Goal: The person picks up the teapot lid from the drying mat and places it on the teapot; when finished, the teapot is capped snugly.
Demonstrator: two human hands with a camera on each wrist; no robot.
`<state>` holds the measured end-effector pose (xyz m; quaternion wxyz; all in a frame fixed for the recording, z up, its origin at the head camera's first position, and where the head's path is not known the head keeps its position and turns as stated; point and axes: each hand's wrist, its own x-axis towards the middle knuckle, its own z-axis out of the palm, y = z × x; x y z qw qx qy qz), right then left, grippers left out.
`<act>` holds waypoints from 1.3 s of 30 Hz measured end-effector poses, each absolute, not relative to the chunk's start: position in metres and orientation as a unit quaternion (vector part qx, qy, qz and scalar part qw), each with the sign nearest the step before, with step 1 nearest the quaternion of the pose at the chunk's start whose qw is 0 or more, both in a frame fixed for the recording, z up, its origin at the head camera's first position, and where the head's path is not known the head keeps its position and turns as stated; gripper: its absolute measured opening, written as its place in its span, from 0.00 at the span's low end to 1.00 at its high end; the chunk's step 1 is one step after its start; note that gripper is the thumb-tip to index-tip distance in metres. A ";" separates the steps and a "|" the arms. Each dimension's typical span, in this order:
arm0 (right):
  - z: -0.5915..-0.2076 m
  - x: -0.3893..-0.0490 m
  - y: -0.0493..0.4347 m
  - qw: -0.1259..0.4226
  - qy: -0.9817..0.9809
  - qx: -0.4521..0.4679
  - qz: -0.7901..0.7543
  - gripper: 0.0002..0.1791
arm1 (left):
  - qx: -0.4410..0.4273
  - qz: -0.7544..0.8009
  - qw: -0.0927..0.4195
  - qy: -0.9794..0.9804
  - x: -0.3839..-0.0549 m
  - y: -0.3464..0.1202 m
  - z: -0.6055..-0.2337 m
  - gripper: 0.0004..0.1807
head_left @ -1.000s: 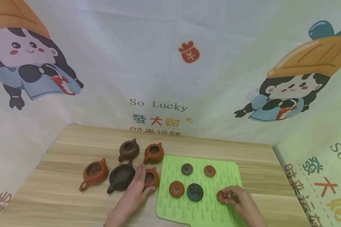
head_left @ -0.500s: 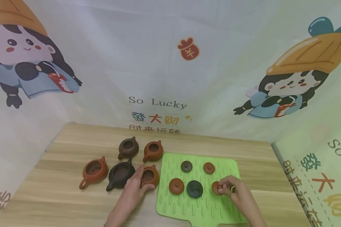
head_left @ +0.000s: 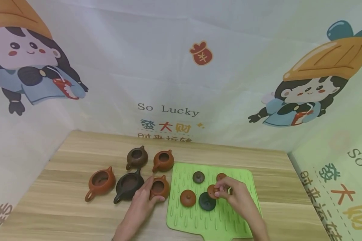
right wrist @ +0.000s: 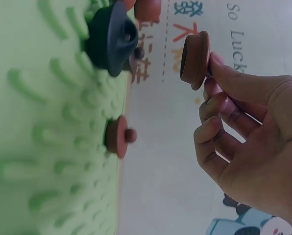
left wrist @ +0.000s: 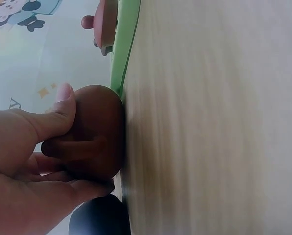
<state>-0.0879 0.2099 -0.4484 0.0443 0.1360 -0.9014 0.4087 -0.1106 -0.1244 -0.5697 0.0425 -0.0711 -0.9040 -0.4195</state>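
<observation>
My right hand (head_left: 233, 194) pinches a small reddish-brown teapot lid (right wrist: 197, 59) by its knob. In the right wrist view the lid hangs clear above the green mat (right wrist: 18, 122); in the head view it overlaps the edge of a black lid (head_left: 207, 202). My left hand (head_left: 143, 197) grips the sides of a small lidless reddish-brown teapot (left wrist: 94, 137), thumb on one side and fingers on the other. The pot stands on the table beside the mat, its opening (head_left: 158, 188) facing up. Its handle (left wrist: 80, 148) points toward the left wrist camera.
More lidless teapots stand left and behind: a black one (head_left: 128, 186), an orange-brown one (head_left: 101, 181), a dark brown one (head_left: 137, 157) and a reddish one (head_left: 164, 160). On the mat lie an orange-brown lid (head_left: 188, 198), a dark brown lid (head_left: 198, 177) and a partly covered reddish lid (head_left: 221, 176).
My right hand has lifted the small lid off the mat's right side and carried it left, over the black lid. My left hand has stayed at the small teapot, its fingers closing more around it.
</observation>
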 end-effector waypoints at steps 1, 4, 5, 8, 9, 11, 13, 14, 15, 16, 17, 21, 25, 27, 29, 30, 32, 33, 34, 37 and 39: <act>-0.448 -0.089 0.207 0.043 -0.900 0.143 0.409 0.09 | -0.070 -0.419 0.044 -0.904 -0.110 -0.124 -0.569 0.54; -0.447 -0.094 0.199 0.036 -0.898 0.154 0.412 0.08 | -0.070 -0.416 0.044 -0.906 -0.110 -0.124 -0.569 0.54; -0.447 -0.095 0.195 0.035 -0.896 0.161 0.412 0.08 | -0.069 -0.415 0.042 -0.906 -0.110 -0.124 -0.569 0.54; -0.447 -0.100 0.185 0.020 -0.894 0.169 0.415 0.08 | -0.070 -0.414 0.040 -0.907 -0.110 -0.124 -0.569 0.53; -0.446 -0.101 0.181 0.015 -0.893 0.172 0.416 0.08 | -0.069 -0.415 0.039 -0.906 -0.110 -0.124 -0.569 0.53; -0.446 -0.104 0.174 0.003 -0.890 0.180 0.418 0.07 | -0.069 -0.418 0.040 -0.905 -0.109 -0.124 -0.568 0.53; -0.446 -0.106 0.167 -0.004 -0.889 0.185 0.418 0.07 | -0.070 -0.421 0.042 -0.903 -0.108 -0.124 -0.567 0.53; -0.445 -0.107 0.164 -0.006 -0.889 0.188 0.417 0.07 | -0.071 -0.422 0.044 -0.903 -0.108 -0.123 -0.566 0.53; -0.445 -0.108 0.162 -0.007 -0.889 0.190 0.416 0.07 | -0.073 -0.423 0.046 -0.902 -0.108 -0.123 -0.565 0.53; -0.445 -0.108 0.159 -0.008 -0.889 0.192 0.415 0.07 | -0.075 -0.424 0.050 -0.901 -0.107 -0.123 -0.564 0.52; -0.444 -0.109 0.157 -0.007 -0.890 0.194 0.413 0.07 | -0.077 -0.424 0.054 -0.901 -0.107 -0.123 -0.563 0.52; -0.444 -0.112 0.149 -0.003 -0.894 0.202 0.401 0.07 | -0.081 -0.427 0.067 -0.898 -0.105 -0.122 -0.561 0.52; -0.446 -0.116 0.138 0.000 -0.890 0.214 0.402 0.07 | -0.074 -0.435 0.059 -0.896 -0.106 -0.122 -0.562 0.52; -0.447 -0.118 0.130 -0.001 -0.885 0.225 0.407 0.07 | -0.070 -0.437 0.053 -0.895 -0.105 -0.123 -0.563 0.51; -0.449 -0.120 0.122 -0.001 -0.880 0.239 0.411 0.07 | -0.069 -0.437 0.050 -0.895 -0.105 -0.123 -0.564 0.52; -0.450 -0.121 0.117 0.001 -0.878 0.247 0.409 0.07 | -0.069 -0.436 0.049 -0.896 -0.105 -0.124 -0.564 0.52; -0.450 -0.124 0.109 0.005 -0.878 0.262 0.401 0.06 | -0.070 -0.435 0.048 -0.897 -0.105 -0.124 -0.565 0.51; -0.450 -0.125 0.106 0.006 -0.878 0.268 0.397 0.07 | -0.070 -0.434 0.049 -0.897 -0.105 -0.124 -0.564 0.51; -0.451 -0.126 0.102 0.008 -0.879 0.274 0.391 0.07 | -0.071 -0.435 0.050 -0.896 -0.105 -0.124 -0.564 0.51; -0.451 -0.129 0.091 0.008 -0.881 0.286 0.377 0.08 | -0.068 -0.442 0.054 -0.893 -0.105 -0.123 -0.562 0.50; -0.452 -0.131 0.083 0.004 -0.882 0.289 0.371 0.08 | -0.062 -0.444 0.055 -0.892 -0.104 -0.123 -0.561 0.50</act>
